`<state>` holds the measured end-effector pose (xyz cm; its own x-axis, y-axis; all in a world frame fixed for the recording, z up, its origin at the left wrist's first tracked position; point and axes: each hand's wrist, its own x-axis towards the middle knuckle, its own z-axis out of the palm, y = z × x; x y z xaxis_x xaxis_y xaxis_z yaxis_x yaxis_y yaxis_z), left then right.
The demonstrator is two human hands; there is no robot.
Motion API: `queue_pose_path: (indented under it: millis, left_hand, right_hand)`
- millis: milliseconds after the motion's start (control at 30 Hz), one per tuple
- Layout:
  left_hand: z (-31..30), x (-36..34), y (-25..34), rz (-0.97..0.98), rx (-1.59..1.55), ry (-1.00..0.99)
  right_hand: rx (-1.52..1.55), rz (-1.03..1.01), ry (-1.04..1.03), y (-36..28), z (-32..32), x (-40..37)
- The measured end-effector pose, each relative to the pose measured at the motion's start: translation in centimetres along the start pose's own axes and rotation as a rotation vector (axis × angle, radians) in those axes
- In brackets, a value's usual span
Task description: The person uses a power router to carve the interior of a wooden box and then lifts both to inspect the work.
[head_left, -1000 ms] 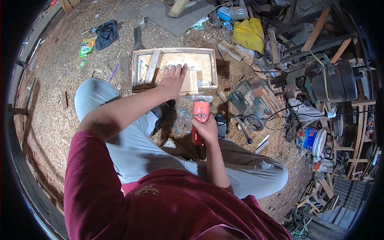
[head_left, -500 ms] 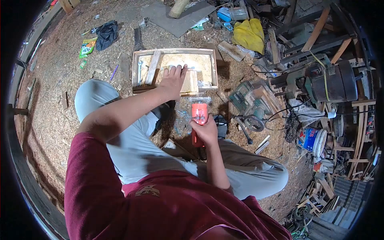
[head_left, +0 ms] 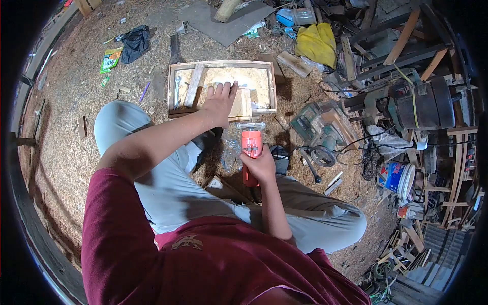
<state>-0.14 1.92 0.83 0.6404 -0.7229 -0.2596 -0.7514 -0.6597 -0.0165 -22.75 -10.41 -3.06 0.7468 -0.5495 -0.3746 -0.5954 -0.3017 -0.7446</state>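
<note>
A shallow rectangular wooden frame (head_left: 222, 64) lies on the ground in front of my crossed legs. Over its near side my left hand (head_left: 219, 104) rests with stretched-out fingers, pressing near a short wood block (head_left: 246, 104). My right hand (head_left: 261, 165) is wrapped round a red trim router (head_left: 251, 140). The router's clear base points away from me and meets the near edge of the frame, just right of my left hand. Its bit is too small to make out. A pale wood strip (head_left: 194, 85) crosses the frame at the left.
To the right lie a green power tool (head_left: 315, 122) with a cord, and a large dark motor (head_left: 424, 104). A paint bucket (head_left: 404, 181) stands lower right. A yellow cloth (head_left: 316, 44) and a loose board (head_left: 294, 64) are beyond the frame. Sawdust covers the ground (head_left: 66, 132).
The trim router in my right hand has shifted slightly to the left and a little away from me along the frame's edge. My left hand stays in place.
</note>
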Motion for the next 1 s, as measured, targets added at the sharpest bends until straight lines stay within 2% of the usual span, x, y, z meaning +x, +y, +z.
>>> queue_pose_path:
  millis: [267,467,1000]
  left_hand:
    - [-0.1,-0.1,-0.1,0.003,-0.035,-0.01]
    - [0.3,-0.1,0.0,0.005,-0.012,0.027]
    - [0.1,0.0,0.1,-0.002,0.004,0.003]
  right_hand:
    - [0.013,-0.008,-0.011,-1.3,-0.5,-0.5]
    - [-0.017,-0.018,0.003,0.9,0.5,0.4]
    - [-0.017,-0.02,-0.002,0.7,0.5,0.4]
